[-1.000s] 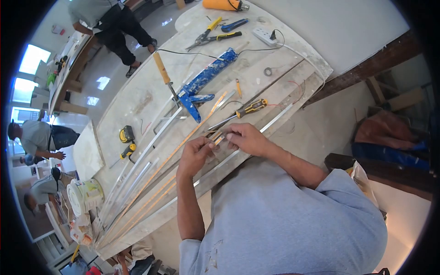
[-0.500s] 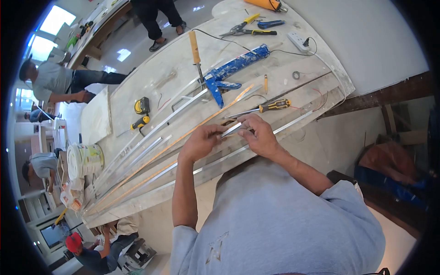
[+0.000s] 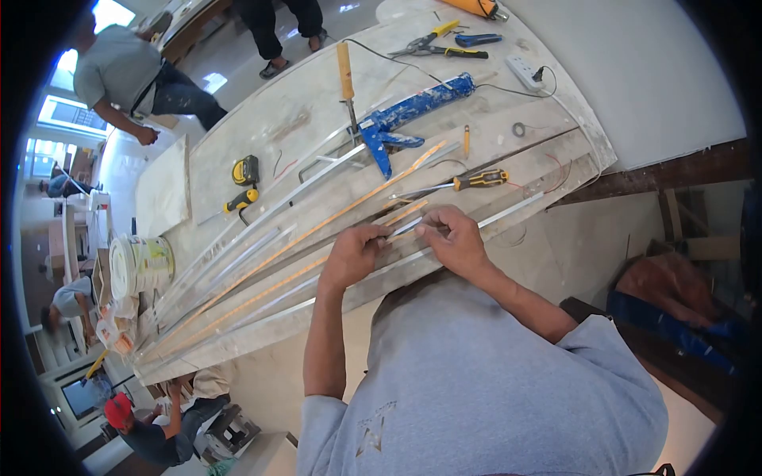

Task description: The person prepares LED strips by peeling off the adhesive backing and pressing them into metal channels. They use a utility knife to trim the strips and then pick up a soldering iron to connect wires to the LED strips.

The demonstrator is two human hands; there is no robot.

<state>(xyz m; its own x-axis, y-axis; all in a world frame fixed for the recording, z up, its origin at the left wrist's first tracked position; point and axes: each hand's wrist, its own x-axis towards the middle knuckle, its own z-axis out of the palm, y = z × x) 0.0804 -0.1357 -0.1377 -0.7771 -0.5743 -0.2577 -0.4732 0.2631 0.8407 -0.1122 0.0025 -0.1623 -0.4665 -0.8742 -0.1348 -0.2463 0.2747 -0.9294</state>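
Between my two hands stretches a narrow silvery-white strip (image 3: 406,227). My left hand (image 3: 351,255) pinches one end between thumb and fingers. The other end is in the closed fingers of my right hand (image 3: 454,240). Just behind my hands on the worktable (image 3: 270,143) lie an orange-lit strip (image 3: 325,236) and a screwdriver (image 3: 480,179) with a yellow and black handle. Long pale metal profiles (image 3: 309,181) run along the table. A blue caulking gun (image 3: 421,103) rests farther back. My fingertips hide the strip's ends.
A tape measure (image 3: 245,170), a yellow-handled tool (image 3: 240,200), snips (image 3: 436,49) and a power strip (image 3: 525,73) lie on the table. A white bucket (image 3: 143,266) stands at its left. Several other people are around, one walking at upper left.
The view has shifted slightly. My hands still hold the strip, which has turned a little and shows thinner. At upper left, a person in grey has come nearer the table.
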